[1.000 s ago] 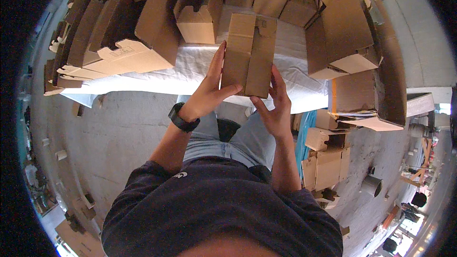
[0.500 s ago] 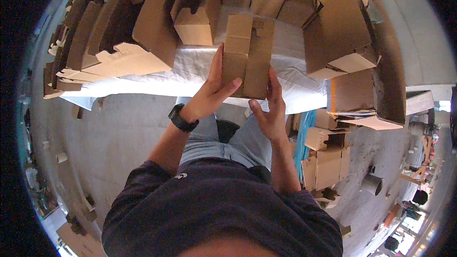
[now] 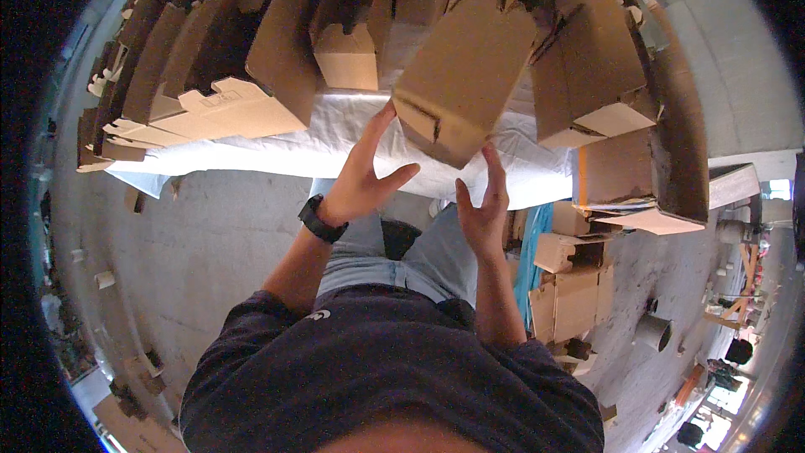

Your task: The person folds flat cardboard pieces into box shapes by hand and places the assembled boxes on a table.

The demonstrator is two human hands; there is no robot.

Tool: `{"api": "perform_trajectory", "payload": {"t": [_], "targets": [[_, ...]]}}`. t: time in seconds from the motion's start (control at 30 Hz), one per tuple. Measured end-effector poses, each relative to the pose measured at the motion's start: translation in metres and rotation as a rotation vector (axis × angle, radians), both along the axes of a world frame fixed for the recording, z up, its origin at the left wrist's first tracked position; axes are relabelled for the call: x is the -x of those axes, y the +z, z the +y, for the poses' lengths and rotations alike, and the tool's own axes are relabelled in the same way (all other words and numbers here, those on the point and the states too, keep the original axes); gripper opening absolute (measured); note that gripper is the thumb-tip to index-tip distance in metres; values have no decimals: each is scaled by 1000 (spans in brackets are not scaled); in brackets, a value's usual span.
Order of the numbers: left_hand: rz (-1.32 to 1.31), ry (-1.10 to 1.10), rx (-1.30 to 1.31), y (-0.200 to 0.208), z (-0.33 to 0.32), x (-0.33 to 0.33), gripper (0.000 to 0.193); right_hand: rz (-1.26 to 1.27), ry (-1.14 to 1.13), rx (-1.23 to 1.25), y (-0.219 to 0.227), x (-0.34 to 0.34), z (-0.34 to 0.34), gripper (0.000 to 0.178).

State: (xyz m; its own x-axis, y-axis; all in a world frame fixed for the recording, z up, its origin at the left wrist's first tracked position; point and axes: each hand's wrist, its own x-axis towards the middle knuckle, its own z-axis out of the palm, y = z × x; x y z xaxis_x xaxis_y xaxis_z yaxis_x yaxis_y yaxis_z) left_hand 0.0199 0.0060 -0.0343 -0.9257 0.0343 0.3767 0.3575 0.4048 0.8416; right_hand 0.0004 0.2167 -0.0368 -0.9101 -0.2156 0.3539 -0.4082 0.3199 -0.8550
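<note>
A brown cardboard box point(image 3: 465, 67) is tilted above the white-covered table, its near end turned toward me and its long side slanting to the upper right. My left hand point(image 3: 362, 183), with a black watch on the wrist, is open, thumb and fingers spread, its fingertips at the box's left corner. Beside the box's lower right corner, my right hand point(image 3: 485, 210) is open too, fingers pointing up. Neither hand is wrapped round the box, and whether the fingertips touch it I cannot tell.
Open-topped cardboard boxes point(image 3: 277, 33) stand in a row at the left, with a smaller one point(image 3: 348, 59) behind. Larger cartons point(image 3: 595, 67) stand at the right. White cloth point(image 3: 352, 126) covers the table. More cartons point(image 3: 574, 306) and a grey cylinder point(image 3: 652, 331) are on the floor at right.
The box was upright between both hands with its taped seam showing. Now it is turned over, tilted and farther right, and both hands have come off its sides.
</note>
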Motion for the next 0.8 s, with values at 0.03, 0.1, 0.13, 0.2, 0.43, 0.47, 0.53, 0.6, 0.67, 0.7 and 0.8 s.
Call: {"api": "perform_trajectory", "payload": {"t": [0.03,0.1,0.13,0.2,0.43,0.47,0.53,0.6,0.67,0.7,0.8], "targets": [[-19,53,3,-9,-3,-2,80,-46,11,-32,-10,1,4,66],[-111,-41,-41,-15,-10,-8,80,-147,27,-79,-30,-2,9,68],[-161,-89,-64,-16,-11,-10,80,-198,28,-52,-37,-4,11,69],[-233,-104,-195,-13,-8,-14,76,-304,26,1,-46,-8,13,70],[-346,-92,-390,-11,-18,-27,65,-209,201,45,-54,-22,18,70],[-348,-93,-437,-15,-20,-31,64,-214,231,42,-53,-28,17,70],[-388,-67,-536,-12,-19,-36,60,-237,276,52,-47,-34,14,69],[-523,2,-536,-1,-22,-42,57,-278,310,84,-40,-40,11,68],[-532,-6,-543,-14,-34,-45,64,-228,261,172,-61,-31,16,72],[-514,-43,-609,-15,-36,-49,67,-208,232,215,-68,-24,19,74],[-484,-118,-662,-25,-49,-63,73,-177,107,313,-44,5,11,96]]}}
